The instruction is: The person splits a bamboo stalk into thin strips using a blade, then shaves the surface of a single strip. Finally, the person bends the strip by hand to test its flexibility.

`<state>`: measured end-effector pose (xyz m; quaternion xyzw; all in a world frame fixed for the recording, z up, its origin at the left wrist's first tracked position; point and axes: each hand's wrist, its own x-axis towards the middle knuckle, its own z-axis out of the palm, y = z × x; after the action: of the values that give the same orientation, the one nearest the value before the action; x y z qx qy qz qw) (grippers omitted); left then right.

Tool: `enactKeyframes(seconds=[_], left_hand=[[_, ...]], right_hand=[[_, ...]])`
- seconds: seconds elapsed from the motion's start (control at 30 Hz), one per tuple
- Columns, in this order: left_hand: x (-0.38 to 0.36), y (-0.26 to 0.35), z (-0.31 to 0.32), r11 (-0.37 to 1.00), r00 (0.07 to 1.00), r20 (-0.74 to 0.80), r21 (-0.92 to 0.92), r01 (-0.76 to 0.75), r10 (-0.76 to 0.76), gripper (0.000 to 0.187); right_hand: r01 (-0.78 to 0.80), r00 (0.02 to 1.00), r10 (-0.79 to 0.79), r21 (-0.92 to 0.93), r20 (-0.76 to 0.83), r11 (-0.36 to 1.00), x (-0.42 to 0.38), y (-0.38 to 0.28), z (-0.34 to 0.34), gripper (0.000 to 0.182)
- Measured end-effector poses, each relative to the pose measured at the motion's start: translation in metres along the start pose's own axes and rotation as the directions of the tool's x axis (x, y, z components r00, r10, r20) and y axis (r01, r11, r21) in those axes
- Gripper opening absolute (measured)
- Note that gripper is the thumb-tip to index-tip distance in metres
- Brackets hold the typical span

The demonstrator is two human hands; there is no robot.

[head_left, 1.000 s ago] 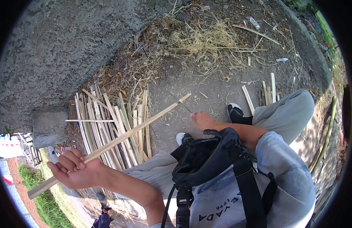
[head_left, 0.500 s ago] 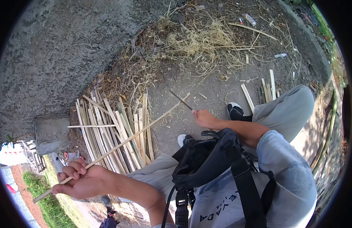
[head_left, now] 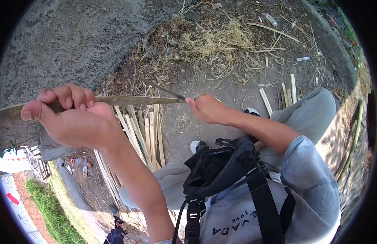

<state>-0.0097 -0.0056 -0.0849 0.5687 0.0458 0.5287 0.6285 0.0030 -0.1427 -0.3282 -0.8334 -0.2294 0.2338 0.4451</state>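
Note:
A long flat wooden strip [head_left: 133, 100] is raised across the left half of the view. My left hand [head_left: 80, 122] is closed round it, palm up, with the fingers curled over the strip. My right hand [head_left: 206, 107] grips a thin dark-bladed knife [head_left: 160, 87], whose blade points up and left. The blade crosses the strip close to its right end, beside my right fingers. Whether the edge presses into the wood cannot be made out. The knife's handle is hidden in my right hand.
Pale wooden strips [head_left: 152, 134] lie in a pile below the raised one. More strips [head_left: 293, 87] lie near my right knee. Dry shavings [head_left: 215, 42] cover the ground ahead. A rough concrete block [head_left: 86, 36] stands at the upper left. A black bag [head_left: 217, 171] hangs at my front.
My left hand has moved up and turned, and the strip has come closer to the camera and now lies nearly level. The knife has shifted left and crosses the strip near its right end.

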Motion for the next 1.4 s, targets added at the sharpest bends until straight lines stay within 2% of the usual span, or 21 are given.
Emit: enactKeyframes(seconds=[0.07, 0.17, 0.23, 0.27, 0.37, 0.47, 0.57, 0.6, 0.63, 0.73, 0.83, 0.9, 1.0, 1.07, 1.1, 1.13, 1.2, 1.3, 1.4], left_hand=[[-0.009, 0.004, 0.013, 0.999, 0.999, -0.038, 0.037, -0.016, 0.018, 0.048], [-0.016, 0.002, 0.015, 0.993, 0.994, -0.088, 0.104, -0.057, 0.067, 0.047], [-0.011, -0.001, 0.014, 0.984, 0.988, -0.103, 0.144, -0.103, 0.118, 0.046], [-0.009, -0.003, 0.015, 0.985, 0.989, -0.093, 0.142, -0.102, 0.116, 0.046], [-0.005, -0.005, 0.013, 0.985, 0.992, -0.077, 0.150, -0.086, 0.099, 0.047], [-0.004, -0.003, 0.015, 0.987, 0.991, -0.104, 0.146, -0.063, 0.079, 0.046], [-0.005, -0.003, 0.017, 0.987, 0.991, -0.107, 0.144, -0.069, 0.085, 0.046], [-0.007, -0.003, 0.013, 0.987, 0.991, -0.104, 0.145, -0.068, 0.083, 0.046], [-0.007, -0.003, 0.011, 0.988, 0.992, -0.097, 0.140, -0.071, 0.085, 0.047], [-0.002, -0.005, 0.007, 0.982, 0.992, -0.088, 0.174, -0.079, 0.095, 0.048], [-0.001, -0.006, 0.006, 0.980, 0.986, -0.120, 0.177, -0.091, 0.113, 0.048], [0.007, -0.008, 0.000, 0.983, 0.983, -0.155, 0.170, -0.073, 0.100, 0.047], [0.007, -0.006, -0.004, 0.978, 0.977, -0.189, 0.197, -0.060, 0.098, 0.047], [0.012, -0.008, -0.010, 0.974, 0.978, -0.174, 0.210, -0.082, 0.119, 0.047], [0.012, -0.009, -0.009, 0.974, 0.975, -0.182, 0.208, -0.088, 0.127, 0.047], [0.011, -0.009, -0.009, 0.972, 0.973, -0.190, 0.217, -0.091, 0.134, 0.047], [0.010, -0.010, -0.016, 0.967, 0.974, -0.181, 0.241, -0.088, 0.134, 0.048], [0.022, -0.011, -0.025, 0.970, 0.976, -0.168, 0.221, -0.102, 0.141, 0.051], [0.024, -0.014, -0.024, 0.972, 0.973, -0.185, 0.211, -0.099, 0.139, 0.052]], right_hand=[[-0.186, 0.982, 0.187, -0.045, 0.029, 0.982, -0.003, 0.075, 0.031, 0.062], [-0.470, 0.881, 0.444, 0.200, 0.162, 0.860, -0.014, 0.034, 0.008, 0.062], [-0.176, 0.984, 0.176, 0.153, 0.014, 0.972, -0.022, -0.002, -0.007, 0.062], [-0.019, 0.998, 0.025, 0.117, -0.053, 0.993, -0.023, -0.011, -0.008, 0.062], [0.127, 0.977, -0.099, 0.140, -0.189, 0.982, -0.021, -0.013, 0.008, 0.060], [-0.178, 0.984, 0.177, -0.025, -0.017, 0.984, -0.005, 0.078, 0.044, 0.062], [-0.182, 0.983, 0.180, -0.077, -0.036, 0.980, -0.004, 0.069, 0.028, 0.061], [-0.156, 0.987, 0.155, -0.034, -0.042, 0.987, -0.005, 0.063, 0.029, 0.060], [-0.127, 0.990, 0.128, 0.011, -0.056, 0.992, -0.005, 0.031, 0.016, 0.060], [0.246, 0.935, -0.208, 0.103, -0.287, 0.964, -0.010, -0.020, 0.014, 0.060], [-0.042, 0.992, 0.049, 0.066, -0.115, 0.997, -0.007, 0.020, 0.042, 0.060], [-0.106, 0.990, 0.102, -0.032, -0.096, 0.994, 0.002, 0.110, 0.083, 0.056], [-0.175, 0.981, 0.176, 0.023, -0.082, 0.984, -0.002, 0.087, 0.063, 0.056], [-0.041, 0.982, 0.050, 0.051, -0.184, 0.998, -0.012, 0.033, 0.050, 0.059], [0.038, 0.971, -0.024, 0.054, -0.239, 0.998, -0.010, 0.019, 0.045, 0.061], [0.043, 0.974, -0.031, 0.052, -0.223, 0.998, -0.009, 0.024, 0.050, 0.060], [0.050, 0.978, -0.035, 0.070, -0.205, 0.996, -0.006, 0.039, 0.074, 0.059], [-0.170, 0.982, 0.162, -0.078, -0.093, 0.982, 0.002, 0.136, 0.102, 0.055], [-0.121, 0.983, 0.101, -0.132, -0.151, 0.984, 0.012, 0.148, 0.092, 0.055]])
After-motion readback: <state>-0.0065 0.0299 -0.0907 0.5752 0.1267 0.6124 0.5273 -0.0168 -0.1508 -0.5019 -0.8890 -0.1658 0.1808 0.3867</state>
